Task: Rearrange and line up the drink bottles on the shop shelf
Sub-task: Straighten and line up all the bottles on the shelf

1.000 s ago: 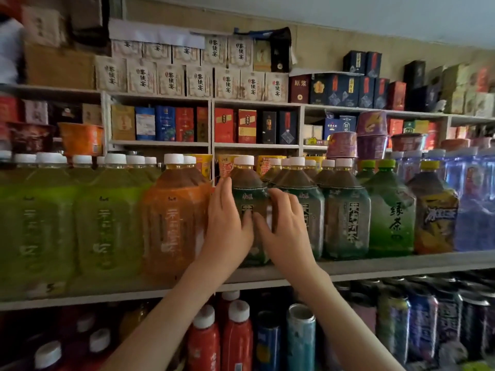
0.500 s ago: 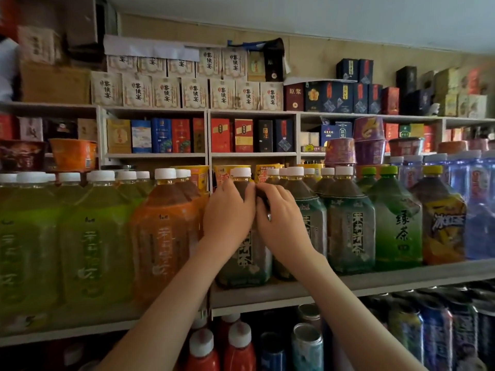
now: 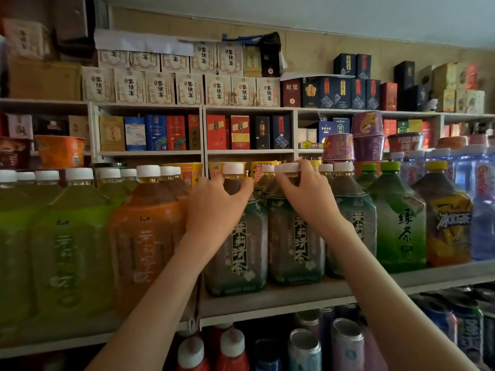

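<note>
Two dark jasmine tea bottles with white caps stand side by side at the front of the shelf [image 3: 281,295]. My left hand [image 3: 217,207] grips the neck of the left tea bottle [image 3: 238,253] just under its cap. My right hand [image 3: 308,199] grips the neck of the right tea bottle [image 3: 297,253], fingers curled below the cap. Both bottles stand upright and nearly touch. More of the same bottles stand behind them, mostly hidden.
An orange bottle [image 3: 144,236] and light green bottles [image 3: 67,236] fill the shelf to the left. A third dark tea bottle [image 3: 356,223], a green tea bottle [image 3: 399,226], an iced tea bottle [image 3: 450,223] and water bottles [image 3: 482,199] stand right. Cans and red bottles sit below.
Both hands have slid up from the bottles' bodies to their necks and moved apart. The view has come closer to the shelf.
</note>
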Action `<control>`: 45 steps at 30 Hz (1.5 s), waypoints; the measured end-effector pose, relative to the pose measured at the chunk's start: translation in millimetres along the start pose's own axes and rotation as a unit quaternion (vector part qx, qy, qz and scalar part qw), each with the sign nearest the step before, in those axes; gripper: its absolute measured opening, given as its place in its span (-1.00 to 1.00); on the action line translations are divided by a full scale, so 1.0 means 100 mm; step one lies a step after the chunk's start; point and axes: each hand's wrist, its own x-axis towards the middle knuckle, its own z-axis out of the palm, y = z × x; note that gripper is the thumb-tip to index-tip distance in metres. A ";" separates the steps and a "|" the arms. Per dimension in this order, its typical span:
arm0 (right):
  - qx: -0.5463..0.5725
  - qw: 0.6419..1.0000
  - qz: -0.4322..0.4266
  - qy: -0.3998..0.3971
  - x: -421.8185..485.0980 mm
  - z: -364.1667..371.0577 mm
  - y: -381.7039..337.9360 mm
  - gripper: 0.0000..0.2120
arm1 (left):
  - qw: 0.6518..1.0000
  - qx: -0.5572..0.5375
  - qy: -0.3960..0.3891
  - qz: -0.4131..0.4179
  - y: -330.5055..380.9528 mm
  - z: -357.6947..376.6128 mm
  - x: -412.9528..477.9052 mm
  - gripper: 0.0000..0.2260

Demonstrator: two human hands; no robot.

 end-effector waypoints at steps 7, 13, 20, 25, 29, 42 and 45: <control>0.049 0.999 -0.014 -0.006 0.01 0.00 0.08 -0.67 | 0.998 -0.057 0.016 0.034 0.08 -0.12 -0.23 -0.71; 0.066 0.998 -0.013 0.015 0.03 0.00 0.12 -0.70 | 0.996 -0.002 0.057 0.063 0.12 -0.13 -0.30 -0.67; 0.084 0.996 -0.020 0.013 0.07 -0.03 0.17 -0.77 | 0.998 -0.011 0.032 0.045 0.13 -0.09 -0.26 -0.78; 0.092 0.995 -0.027 -0.009 0.08 0.00 0.16 -0.74 | 0.999 -0.041 -0.029 -0.019 0.04 -0.06 -0.10 -0.51; 0.084 0.996 -0.033 -0.001 0.07 0.03 0.14 -0.74 | 0.999 -0.037 -0.026 -0.025 0.00 -0.05 -0.07 -0.39; 0.059 0.998 -0.020 -0.016 0.09 -0.01 0.09 -0.71 | 0.996 -0.061 -0.036 -0.061 0.04 -0.03 -0.04 -0.48; 0.045 0.999 -0.007 -0.014 0.05 -0.01 0.06 -0.67 | 0.998 -0.004 0.045 -0.050 0.12 0.03 -0.14 -0.48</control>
